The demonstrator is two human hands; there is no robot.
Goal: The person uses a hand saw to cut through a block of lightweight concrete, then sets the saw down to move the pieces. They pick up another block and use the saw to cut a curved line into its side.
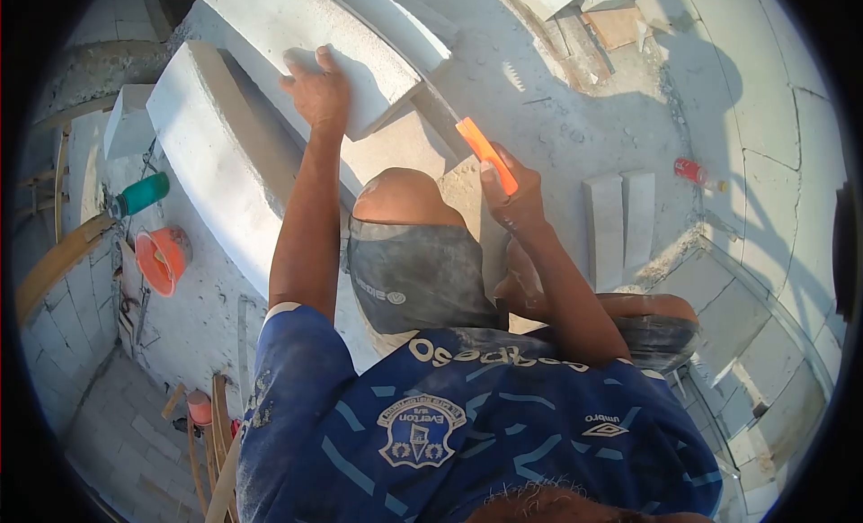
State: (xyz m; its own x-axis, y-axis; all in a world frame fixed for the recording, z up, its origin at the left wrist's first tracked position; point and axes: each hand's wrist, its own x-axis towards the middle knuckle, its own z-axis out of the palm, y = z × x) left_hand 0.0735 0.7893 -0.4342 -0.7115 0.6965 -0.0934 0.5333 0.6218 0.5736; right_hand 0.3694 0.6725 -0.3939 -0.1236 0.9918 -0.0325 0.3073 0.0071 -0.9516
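My left hand (320, 89) lies flat with fingers spread on top of a long pale block (369, 51), pressing on its upper face. My right hand (514, 183) is wrapped round the orange handle of a handsaw (486, 152). The saw's thin blade runs up and left from the handle to the block's near right end; whether its teeth are in the block cannot be made out. Under that end sits another pale block (404, 143), beside my bent knee. A further long block (216, 136) lies to the left of my left arm.
A green bottle (144, 195) and an orange bucket (162, 259) stand at left. Two narrow block strips (604, 231) lie on the dusty floor at right, near a red-labelled bottle (692, 171). Wood scraps (575, 46) lie at the back. Block walls (764, 136) border the right side.
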